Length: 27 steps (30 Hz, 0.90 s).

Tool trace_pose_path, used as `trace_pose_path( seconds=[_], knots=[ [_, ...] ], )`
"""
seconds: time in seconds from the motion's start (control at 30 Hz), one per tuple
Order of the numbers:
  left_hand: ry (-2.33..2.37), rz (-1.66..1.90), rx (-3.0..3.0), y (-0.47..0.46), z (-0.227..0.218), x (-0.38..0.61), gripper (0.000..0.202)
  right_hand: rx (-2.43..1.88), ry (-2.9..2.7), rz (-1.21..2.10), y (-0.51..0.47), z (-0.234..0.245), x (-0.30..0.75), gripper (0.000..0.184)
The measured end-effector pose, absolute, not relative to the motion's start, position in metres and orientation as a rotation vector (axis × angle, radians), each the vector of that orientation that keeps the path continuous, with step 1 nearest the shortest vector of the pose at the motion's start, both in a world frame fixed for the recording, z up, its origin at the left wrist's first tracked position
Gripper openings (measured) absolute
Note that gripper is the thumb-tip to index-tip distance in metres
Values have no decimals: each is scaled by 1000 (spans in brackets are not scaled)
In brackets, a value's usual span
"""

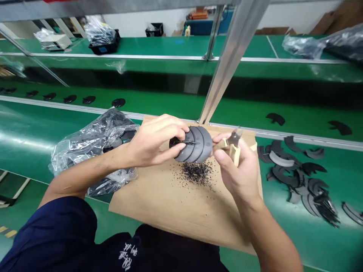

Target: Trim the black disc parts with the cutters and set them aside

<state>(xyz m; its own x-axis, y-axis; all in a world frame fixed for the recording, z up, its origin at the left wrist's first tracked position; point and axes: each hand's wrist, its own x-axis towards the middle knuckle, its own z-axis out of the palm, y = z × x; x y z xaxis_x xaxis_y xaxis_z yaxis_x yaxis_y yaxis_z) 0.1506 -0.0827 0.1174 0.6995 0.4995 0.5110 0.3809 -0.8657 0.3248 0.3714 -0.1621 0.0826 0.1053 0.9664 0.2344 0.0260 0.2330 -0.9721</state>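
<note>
A round black plastic part point(194, 144) is gripped by the left hand point(153, 141) above a cardboard sheet point(159, 200); cutters point(234, 145) are clasped in the right hand point(238, 170), touching its edge.

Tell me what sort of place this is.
Probably a factory trimming line: a green conveyor belt carries black parts, the left hand holds a black plastic piece, the right hand holds cutters, and black shavings lie on the cardboard.
</note>
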Motion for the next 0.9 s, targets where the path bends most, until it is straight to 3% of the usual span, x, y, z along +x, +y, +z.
trace_pose_path(
  seconds=[0.13, 0.33, 0.57, 0.73, 0.9],
  knots=[
    [696, 871, 2675, -103, 139, 159, 20, -972, -1035, 1120, -170, 104, 354, 30],
    [444, 1133, 2746, -102, 145, 162, 10, -944, -972, 1238, -180, 113, 356, 22],
    [352, 1227, 2834, -107, 147, 166, 5, -945, -1109, 1137, -183, 110, 364, 16],
    [402, 1242, 2808, -107, 142, 162, 4, -1029, -1396, 826, -183, 100, 367, 14],
    [501, 1044, 2366, -108, 138, 157, 64, -1088, -1464, 403, -184, 98, 366, 7]
  ],
)
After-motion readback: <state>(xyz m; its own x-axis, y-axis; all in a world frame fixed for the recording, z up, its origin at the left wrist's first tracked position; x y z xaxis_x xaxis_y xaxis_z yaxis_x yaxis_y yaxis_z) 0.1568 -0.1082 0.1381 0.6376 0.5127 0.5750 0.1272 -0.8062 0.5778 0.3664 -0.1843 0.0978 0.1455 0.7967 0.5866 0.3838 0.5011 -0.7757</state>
